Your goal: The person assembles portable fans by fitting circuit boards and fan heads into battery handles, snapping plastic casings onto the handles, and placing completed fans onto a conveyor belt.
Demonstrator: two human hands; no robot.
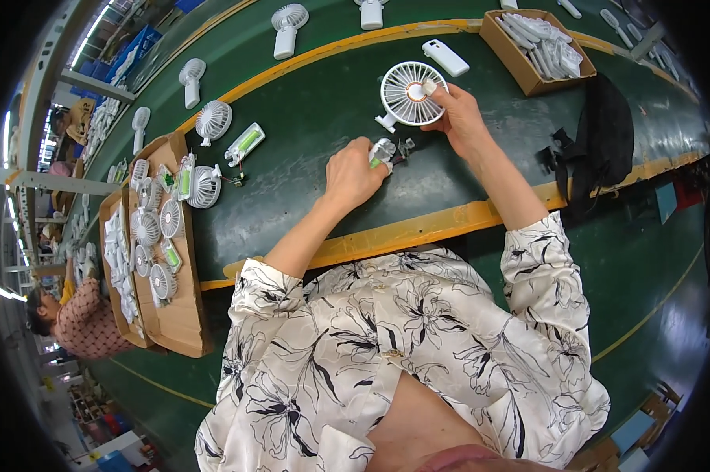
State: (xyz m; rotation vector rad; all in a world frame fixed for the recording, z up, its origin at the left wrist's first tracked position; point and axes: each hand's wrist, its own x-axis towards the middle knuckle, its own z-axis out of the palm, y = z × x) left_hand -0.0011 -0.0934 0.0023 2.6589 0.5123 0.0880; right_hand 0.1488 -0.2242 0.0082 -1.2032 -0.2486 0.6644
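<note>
My right hand [463,118] is closed round the edge of a white round fan head [402,90], its slatted grille facing up. A small pale piece [429,86] sits between the fingertips and the grille's centre. My left hand [353,175] is closed on a fan handle part [381,152] with white and green showing; the fingers cover most of it. Small dark bits and wires [404,147] show beside that part, just below the fan head's hinge end. Beyond the fan head lies a white handle cover [446,57] on the dark green table.
At left, cardboard boxes [191,315] hold fan heads, battery handles and white shells. Nearby lie a fan head [214,122] and an opened handle with a green battery [246,143]. Finished-looking fans [285,41] stand beyond the yellow edge. White shells fill a box [520,82]; a black bag [609,130] lies right.
</note>
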